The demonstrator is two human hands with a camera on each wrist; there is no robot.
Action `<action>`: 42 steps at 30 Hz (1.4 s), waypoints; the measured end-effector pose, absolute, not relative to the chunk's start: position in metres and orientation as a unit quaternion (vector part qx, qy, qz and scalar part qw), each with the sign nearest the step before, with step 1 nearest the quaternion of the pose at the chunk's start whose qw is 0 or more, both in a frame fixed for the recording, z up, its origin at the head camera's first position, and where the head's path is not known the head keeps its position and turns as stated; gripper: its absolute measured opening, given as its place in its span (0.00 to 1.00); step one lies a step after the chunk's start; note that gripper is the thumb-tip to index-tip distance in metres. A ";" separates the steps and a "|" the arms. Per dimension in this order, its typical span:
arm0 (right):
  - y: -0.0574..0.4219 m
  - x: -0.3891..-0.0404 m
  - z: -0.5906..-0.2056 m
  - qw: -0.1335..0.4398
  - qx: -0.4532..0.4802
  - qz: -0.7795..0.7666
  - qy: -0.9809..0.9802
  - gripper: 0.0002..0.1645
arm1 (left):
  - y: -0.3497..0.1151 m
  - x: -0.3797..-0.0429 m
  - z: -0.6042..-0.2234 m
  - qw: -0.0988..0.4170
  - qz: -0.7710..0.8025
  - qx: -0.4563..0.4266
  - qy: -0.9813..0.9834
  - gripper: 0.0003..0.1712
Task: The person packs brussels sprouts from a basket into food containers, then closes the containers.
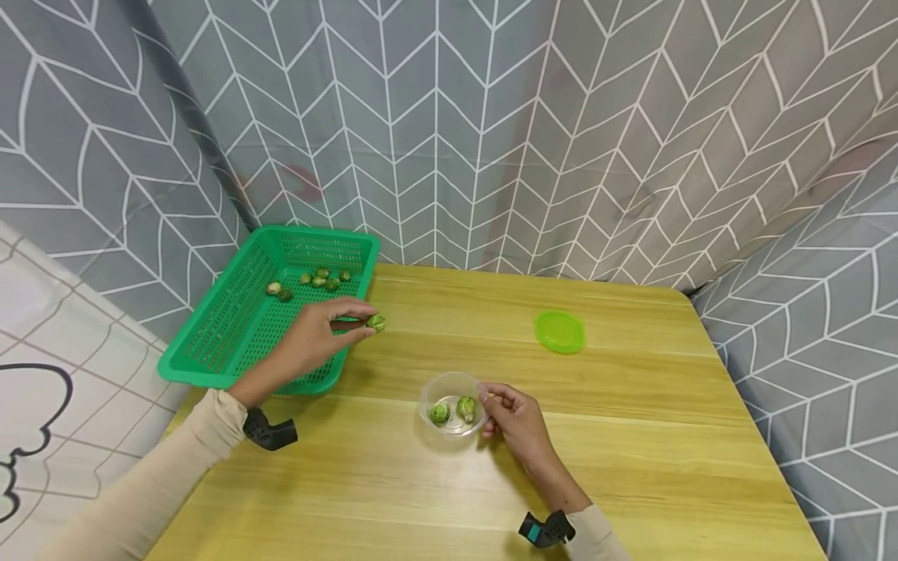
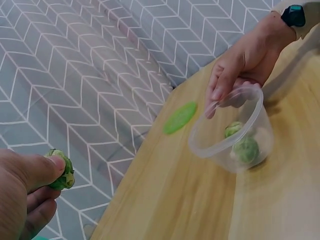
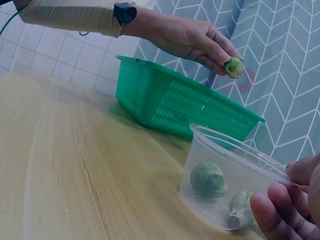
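My left hand [image 1: 324, 333] pinches a Brussels sprout [image 1: 376, 322] between thumb and fingertips, held up near the right side of the green basket [image 1: 210, 375]. In the left wrist view the same sprout [image 2: 63, 172] shows leafy green at the fingertips. With thumb and fingers my right hand [image 1: 515, 425] grips the rim of a clear round plastic tub [image 1: 425, 411] on the table. Two sprouts lie inside the tub, one [image 3: 207, 179] rounder and one [image 3: 242, 210] with its pale stem end showing.
Several Brussels sprouts [image 1: 319, 279] lie toward the far side of the basket, at the table's back left. A bright green round lid [image 1: 560, 332] rests on the wooden table [image 1: 645, 436] behind and right of the tub. Patterned grey curtains [image 1: 449, 140] border the back and right.
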State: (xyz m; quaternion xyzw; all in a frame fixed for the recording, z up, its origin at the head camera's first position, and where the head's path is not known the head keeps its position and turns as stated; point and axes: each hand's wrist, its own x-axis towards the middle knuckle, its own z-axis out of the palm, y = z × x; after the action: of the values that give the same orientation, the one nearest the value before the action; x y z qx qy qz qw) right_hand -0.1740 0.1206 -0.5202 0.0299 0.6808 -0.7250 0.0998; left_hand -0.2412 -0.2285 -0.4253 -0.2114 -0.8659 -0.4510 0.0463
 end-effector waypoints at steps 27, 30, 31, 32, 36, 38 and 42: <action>0.120 -0.174 -0.522 0.102 0.032 -0.719 0.687 0.15 | -0.195 -0.219 -0.449 -0.021 -0.522 -0.215 -0.825 0.20; 0.120 -0.174 -0.523 0.101 0.033 -0.719 0.687 0.14 | -0.191 -0.217 -0.452 -0.028 -0.526 -0.215 -0.822 0.19; 0.120 -0.174 -0.522 0.101 0.033 -0.719 0.687 0.14 | -0.190 -0.217 -0.453 -0.030 -0.526 -0.215 -0.823 0.19; 0.120 -0.174 -0.522 0.101 0.033 -0.720 0.686 0.14 | -0.189 -0.217 -0.454 -0.031 -0.525 -0.216 -0.822 0.19; 0.119 -0.174 -0.522 0.101 0.033 -0.722 0.684 0.14 | -0.184 -0.215 -0.455 -0.036 -0.529 -0.224 -0.818 0.18; 0.119 -0.174 -0.522 0.102 0.032 -0.722 0.683 0.15 | -0.182 -0.214 -0.457 -0.038 -0.529 -0.233 -0.815 0.19; 0.119 -0.174 -0.521 0.103 0.032 -0.724 0.681 0.16 | -0.175 -0.211 -0.460 -0.052 -0.533 -0.249 -0.807 0.17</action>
State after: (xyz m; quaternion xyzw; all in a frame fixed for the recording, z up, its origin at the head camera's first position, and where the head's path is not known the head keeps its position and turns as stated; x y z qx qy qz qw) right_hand -0.1736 0.1188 -0.5212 0.0320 0.6812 -0.7240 0.1034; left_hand -0.2113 -0.1754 -0.4601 -0.2491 -0.8069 -0.5330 -0.0521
